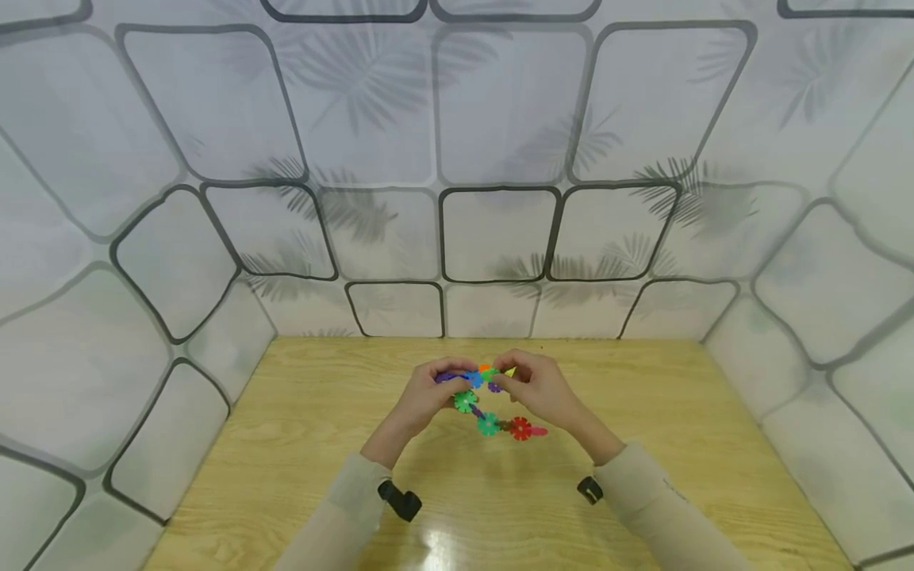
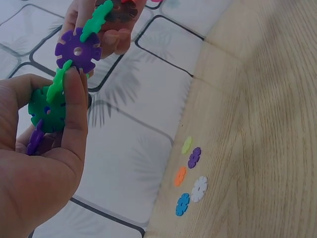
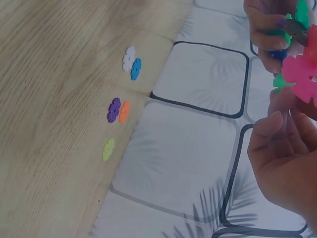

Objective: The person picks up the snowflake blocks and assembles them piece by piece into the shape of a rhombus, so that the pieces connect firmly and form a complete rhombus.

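My left hand pinches a chain of notched plastic snowflake discs between thumb and fingers. A dark green disc lies in its grip, with a purple disc just beyond the fingertips. The chain hangs down in a curve through a teal disc to a red disc and a pink disc. Close by on the right, my right hand pinches a green disc at its fingertips. Whether that disc is joined to the chain, I cannot tell; fingers partly cover it.
Several loose discs lie on the wooden table near its far edge: white, blue, purple, orange and yellow. Patterned cloth walls enclose the back and both sides.
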`<action>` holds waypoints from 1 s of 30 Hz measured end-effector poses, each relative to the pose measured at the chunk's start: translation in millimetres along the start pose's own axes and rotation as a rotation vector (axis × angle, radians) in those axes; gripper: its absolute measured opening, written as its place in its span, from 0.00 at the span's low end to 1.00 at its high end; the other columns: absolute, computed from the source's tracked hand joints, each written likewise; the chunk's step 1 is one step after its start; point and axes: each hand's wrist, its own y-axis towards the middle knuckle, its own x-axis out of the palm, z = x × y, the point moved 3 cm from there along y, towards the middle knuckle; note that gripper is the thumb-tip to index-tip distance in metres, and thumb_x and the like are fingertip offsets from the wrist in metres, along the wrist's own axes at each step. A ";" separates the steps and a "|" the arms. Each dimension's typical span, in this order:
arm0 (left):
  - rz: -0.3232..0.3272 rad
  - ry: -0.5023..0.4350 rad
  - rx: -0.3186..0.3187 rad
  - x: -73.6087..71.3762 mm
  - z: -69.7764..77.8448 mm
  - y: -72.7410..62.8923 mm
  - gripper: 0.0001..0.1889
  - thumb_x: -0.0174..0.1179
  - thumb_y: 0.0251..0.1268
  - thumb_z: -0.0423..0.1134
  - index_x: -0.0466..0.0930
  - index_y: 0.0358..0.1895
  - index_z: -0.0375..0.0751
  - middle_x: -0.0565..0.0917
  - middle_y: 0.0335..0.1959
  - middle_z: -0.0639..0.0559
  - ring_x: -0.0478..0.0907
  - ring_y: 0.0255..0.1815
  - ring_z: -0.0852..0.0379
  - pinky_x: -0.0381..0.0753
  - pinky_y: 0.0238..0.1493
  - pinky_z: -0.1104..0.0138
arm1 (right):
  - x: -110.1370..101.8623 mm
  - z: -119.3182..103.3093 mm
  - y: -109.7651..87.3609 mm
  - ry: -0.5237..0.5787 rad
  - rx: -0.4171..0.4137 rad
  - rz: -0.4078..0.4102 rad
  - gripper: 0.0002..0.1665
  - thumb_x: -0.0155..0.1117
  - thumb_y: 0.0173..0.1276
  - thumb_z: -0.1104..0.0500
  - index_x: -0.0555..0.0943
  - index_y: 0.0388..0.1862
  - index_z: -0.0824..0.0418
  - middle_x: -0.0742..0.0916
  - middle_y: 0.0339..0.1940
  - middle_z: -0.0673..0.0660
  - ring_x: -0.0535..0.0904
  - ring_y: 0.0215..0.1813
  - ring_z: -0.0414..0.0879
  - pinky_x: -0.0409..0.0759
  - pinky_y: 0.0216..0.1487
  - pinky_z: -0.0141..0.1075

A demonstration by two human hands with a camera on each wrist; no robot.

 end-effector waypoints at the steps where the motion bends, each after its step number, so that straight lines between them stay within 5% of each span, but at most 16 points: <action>1: -0.002 0.000 0.001 0.3 0.4 -0.2 0.18 0.61 0.74 0.32 0.82 0.63 0.30 0.87 0.47 0.48 0.84 0.39 0.62 0.86 0.36 0.71 | 0.1 0.2 -0.2 0.001 -0.007 0.004 0.05 0.68 0.77 0.60 0.86 0.48 0.55 0.88 0.31 0.55 0.78 0.21 0.42 0.79 0.22 0.35; 10: -0.005 0.011 0.002 2.2 0.2 -1.1 0.17 0.60 0.74 0.32 0.83 0.63 0.33 0.87 0.46 0.53 0.85 0.41 0.61 0.89 0.42 0.69 | 4.5 2.6 -2.4 0.009 -0.053 0.041 0.05 0.70 0.75 0.62 0.86 0.45 0.53 0.85 0.24 0.48 0.74 0.17 0.39 0.75 0.18 0.33; 18: -0.024 0.048 0.027 3.0 -0.3 0.0 0.19 0.60 0.75 0.32 0.82 0.65 0.32 0.88 0.52 0.46 0.87 0.43 0.61 0.89 0.43 0.70 | 4.6 -3.3 -3.3 -0.010 -0.064 0.047 0.03 0.71 0.73 0.63 0.87 0.42 0.55 0.80 0.13 0.49 0.73 0.13 0.39 0.68 0.14 0.30; 24: -0.080 0.027 0.049 4.5 -0.8 -0.6 0.20 0.57 0.77 0.30 0.79 0.68 0.30 0.86 0.58 0.35 0.92 0.44 0.54 0.91 0.46 0.67 | 5.4 -3.6 -5.0 -0.005 -0.054 0.044 0.05 0.71 0.72 0.67 0.87 0.41 0.57 0.85 0.18 0.49 0.79 0.16 0.41 0.73 0.13 0.33; 30: -0.093 0.033 0.049 5.3 -1.9 -1.2 0.21 0.57 0.78 0.31 0.78 0.69 0.32 0.85 0.59 0.33 0.91 0.45 0.56 0.91 0.47 0.67 | 6.9 -3.5 -5.4 0.011 -0.029 0.040 0.01 0.70 0.73 0.65 0.87 0.40 0.60 0.91 0.31 0.53 0.88 0.25 0.47 0.73 0.16 0.31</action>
